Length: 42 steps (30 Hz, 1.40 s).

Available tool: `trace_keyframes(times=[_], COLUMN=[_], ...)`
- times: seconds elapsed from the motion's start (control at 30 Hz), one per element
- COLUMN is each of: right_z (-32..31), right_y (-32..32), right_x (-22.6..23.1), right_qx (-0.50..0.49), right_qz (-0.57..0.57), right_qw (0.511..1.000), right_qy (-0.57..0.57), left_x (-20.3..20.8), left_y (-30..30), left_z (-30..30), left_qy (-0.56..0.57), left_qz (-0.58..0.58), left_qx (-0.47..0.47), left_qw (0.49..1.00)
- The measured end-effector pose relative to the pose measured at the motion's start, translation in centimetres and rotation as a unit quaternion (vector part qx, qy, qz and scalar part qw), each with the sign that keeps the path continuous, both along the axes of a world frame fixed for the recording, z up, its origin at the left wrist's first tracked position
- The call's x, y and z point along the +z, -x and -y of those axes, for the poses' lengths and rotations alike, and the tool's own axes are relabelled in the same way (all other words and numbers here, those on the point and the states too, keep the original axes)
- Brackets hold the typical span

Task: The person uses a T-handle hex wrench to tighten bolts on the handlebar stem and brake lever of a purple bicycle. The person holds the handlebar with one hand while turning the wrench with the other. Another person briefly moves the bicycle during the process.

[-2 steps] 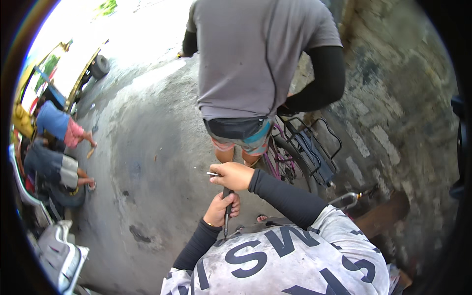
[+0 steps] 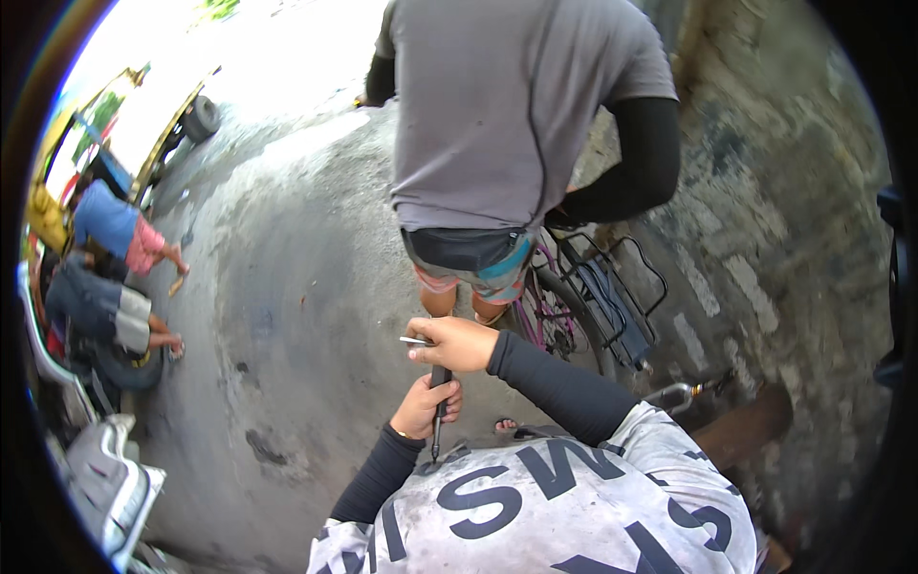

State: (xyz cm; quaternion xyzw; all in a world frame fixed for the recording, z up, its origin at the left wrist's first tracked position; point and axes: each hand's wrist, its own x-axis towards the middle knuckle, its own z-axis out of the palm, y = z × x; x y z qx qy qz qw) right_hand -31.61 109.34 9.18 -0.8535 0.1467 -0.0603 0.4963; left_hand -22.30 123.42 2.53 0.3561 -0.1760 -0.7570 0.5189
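Before my chest, my left hand is wrapped round a black rod with a thick dark upper part. The rod narrows below that hand to a slim shaft with a small end near my shirt. My right hand is closed over the rod's top, above the left one. From the fingers of my right hand a short thin silvery piece sticks out to the left; whether it belongs to the rod cannot be made out. Dark sleeves cover both forearms.
A person in a grey shirt stands close ahead, back turned, beside a purple bicycle with a black rear rack. At left, two people bend by a tyre. Light vehicle parts lie lower left. A rough wall rises at right.
The view has shifted slightly, so the person ahead and the surroundings sit a little differently. Both hands keep their hold; the rod's lower end is slightly further left.
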Motion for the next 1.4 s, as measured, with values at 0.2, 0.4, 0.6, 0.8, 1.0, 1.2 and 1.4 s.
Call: trace_keyframes(times=[0.2, 0.4, 0.6, 0.8, 1.0, 1.2, 1.4], right_z=[5.6, 7.0, 2.9, 9.7, 18.7, 31.3, 43.7], right_y=[0.2, 6.1, 4.9, -19.9, -43.9, -52.9, -61.4], right_x=[-4.9, -24.7, -35.0, -34.0, -24.3, -32.9, -35.5], right_qx=[0.017, -0.332, -0.428, -0.293, -0.193, -0.331, -0.328], right_qz=[0.104, -0.032, -0.334, -0.232, -0.121, -0.233, -0.28], right_qw=[0.989, 0.882, 0.808, 0.917, 0.95, 0.896, 0.886], right_qy=[-0.107, -0.333, -0.229, -0.143, -0.214, -0.182, -0.17], left_x=[-6.0, -20.1, -24.9, -24.6, -18.5, -20.5, -25.0], left_y=[-6.5, -16.1, -26.1, -47.8, -71.6, -86.7, -97.1], left_z=[-5.9, -22.8, -29.3, -22.3, -4.5, 10.4, 15.8], left_qy=[-0.064, -0.334, -0.506, -0.434, -0.301, -0.268, -0.379], left_qz=[0.205, 0.37, 0.463, 0.546, 0.638, 0.561, 0.586], left_qx=[0.125, 0.281, 0.116, 0.011, 0.027, 0.193, -0.007], left_qw=[0.969, 0.82, 0.718, 0.717, 0.708, 0.759, 0.716])
